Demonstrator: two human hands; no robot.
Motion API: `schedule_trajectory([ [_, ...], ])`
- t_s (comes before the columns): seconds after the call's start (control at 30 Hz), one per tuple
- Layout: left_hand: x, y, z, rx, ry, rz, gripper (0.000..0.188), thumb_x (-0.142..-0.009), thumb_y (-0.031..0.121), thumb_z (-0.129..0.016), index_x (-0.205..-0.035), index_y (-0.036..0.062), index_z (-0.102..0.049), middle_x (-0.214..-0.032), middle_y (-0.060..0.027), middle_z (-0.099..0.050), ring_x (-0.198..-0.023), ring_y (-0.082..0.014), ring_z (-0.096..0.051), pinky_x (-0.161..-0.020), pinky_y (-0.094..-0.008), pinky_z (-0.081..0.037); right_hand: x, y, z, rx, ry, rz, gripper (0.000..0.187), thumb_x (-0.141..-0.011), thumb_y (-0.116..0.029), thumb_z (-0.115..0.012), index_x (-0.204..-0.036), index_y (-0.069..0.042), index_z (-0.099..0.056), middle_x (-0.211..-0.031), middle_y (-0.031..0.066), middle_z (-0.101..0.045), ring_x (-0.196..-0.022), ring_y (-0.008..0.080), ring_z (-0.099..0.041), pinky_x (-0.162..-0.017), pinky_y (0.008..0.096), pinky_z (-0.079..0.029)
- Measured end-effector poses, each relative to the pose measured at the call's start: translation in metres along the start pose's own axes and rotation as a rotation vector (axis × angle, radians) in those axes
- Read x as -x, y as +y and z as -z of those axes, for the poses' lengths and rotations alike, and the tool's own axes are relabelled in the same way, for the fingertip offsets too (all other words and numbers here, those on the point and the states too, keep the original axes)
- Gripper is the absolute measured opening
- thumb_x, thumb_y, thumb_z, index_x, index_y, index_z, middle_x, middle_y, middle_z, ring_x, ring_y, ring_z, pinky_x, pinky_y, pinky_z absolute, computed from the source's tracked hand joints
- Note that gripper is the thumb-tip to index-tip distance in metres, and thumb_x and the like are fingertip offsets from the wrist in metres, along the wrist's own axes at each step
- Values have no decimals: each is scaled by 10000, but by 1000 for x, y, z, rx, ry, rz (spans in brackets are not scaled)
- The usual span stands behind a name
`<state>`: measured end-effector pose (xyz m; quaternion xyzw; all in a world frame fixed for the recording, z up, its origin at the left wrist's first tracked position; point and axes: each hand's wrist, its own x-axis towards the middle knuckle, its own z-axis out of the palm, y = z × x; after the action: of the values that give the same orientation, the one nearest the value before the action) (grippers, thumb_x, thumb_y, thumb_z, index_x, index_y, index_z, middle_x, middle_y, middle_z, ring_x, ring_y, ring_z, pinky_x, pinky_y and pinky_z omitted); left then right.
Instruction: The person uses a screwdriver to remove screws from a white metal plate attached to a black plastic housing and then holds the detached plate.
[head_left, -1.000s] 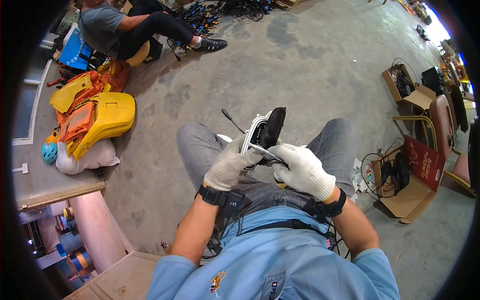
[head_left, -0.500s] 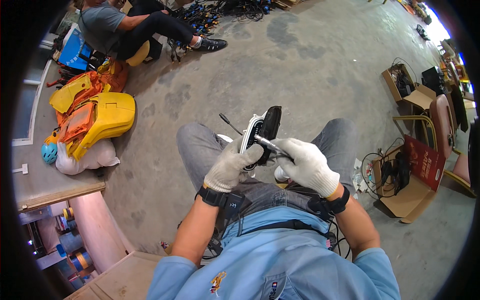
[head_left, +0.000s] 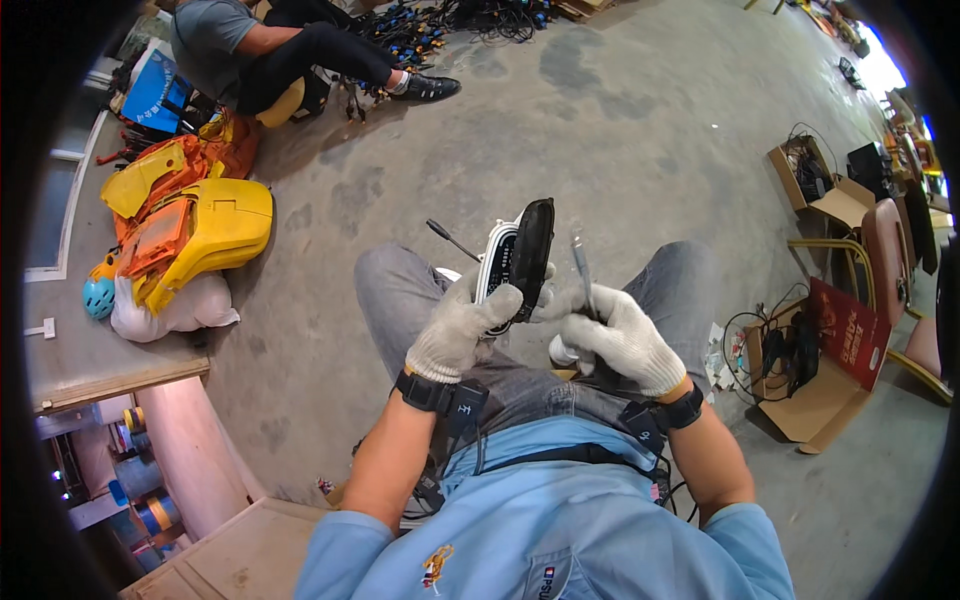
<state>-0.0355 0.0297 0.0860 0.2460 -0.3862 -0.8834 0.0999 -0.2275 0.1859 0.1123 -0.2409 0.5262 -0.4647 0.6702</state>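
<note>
Over my lap, my gloved left hand [head_left: 460, 325] is closed round an oval device with a white rim [head_left: 492, 255] and a dark inside. Its black cover [head_left: 533, 255] is swung up along the right side, and a thin black cable with a plug [head_left: 440, 231] sticks out to the left. My gloved right hand [head_left: 625, 340] grips a slim grey tool [head_left: 582, 262] with a metallic tip; its exact kind is unclear. That tool points upward, apart from the device, while my right fingertips are near the cover's lower edge.
At the upper left a person [head_left: 270, 60] sits by a heap of cables [head_left: 420, 30]. Yellow and orange plastic shells [head_left: 225, 230] lie below, beside a blue helmet [head_left: 98, 297]. To the right are cardboard boxes with cables [head_left: 810, 415] and a chair [head_left: 882, 245].
My right hand has drawn the tool away from the inside of the device and turned it upright. The device stays in my left hand, slightly turned.
</note>
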Motion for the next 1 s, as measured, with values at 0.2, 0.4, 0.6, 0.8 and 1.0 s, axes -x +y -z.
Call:
schedule_trajectory([
  [0.2, -5, 0, -4, -69, -15, -7, 726, -928, 428, -879, -1452, 16, -591, -1294, -99, -706, -1149, -193, -709, -1011, -357, -600, -13, 15, -6, 600, 230, 323, 366, -945, -75, -658, -1307, -41, -699, -977, 175, -753, -862, 276, -769, -791, 363, -590],
  [0.4, -7, -7, -5, -128, 27, -21, 790, -882, 528, -895, -1423, 25, -616, -1160, -38, -723, -1016, -127, -693, -870, -281, -578, -11, 10, -14, 222, 3, 79, 284, -1018, -154, -644, -1245, 10, -691, -855, 37, -704, -676, 146, -686, -614, 286, -536],
  [0.6, -4, -3, -6, -118, 71, 7, 885, -832, 655, -882, -1398, 19, -639, -1093, -18, -720, -893, -84, -667, -680, -216, -500, 2, -4, -5, -206, -51, 10, 317, -1030, -117, -665, -1312, 26, -687, -877, 2, -697, -720, 83, -642, -654, 246, -533],
  [0.8, 0, -7, -6, -123, 113, -2, 855, -859, 640, -863, -1392, 7, -651, -1109, -48, -739, -854, -76, -654, -655, -218, -488, -13, 5, -4, 773, 290, 490, 443, -926, -83, -702, -1368, -113, -688, -1008, 156, -772, -896, 343, -763, -809, 403, -597],
  [1.0, -5, -10, -2, -176, 54, -38, 774, -916, 546, -856, -1399, -16, -633, -1233, -109, -746, -1041, -175, -737, -800, -256, -589, -12, 11, -21, 619, 112, 244, 390, -1015, -258, -746, -1321, -29, -666, -950, 117, -761, -820, 255, -740, -727, 382, -575],
])
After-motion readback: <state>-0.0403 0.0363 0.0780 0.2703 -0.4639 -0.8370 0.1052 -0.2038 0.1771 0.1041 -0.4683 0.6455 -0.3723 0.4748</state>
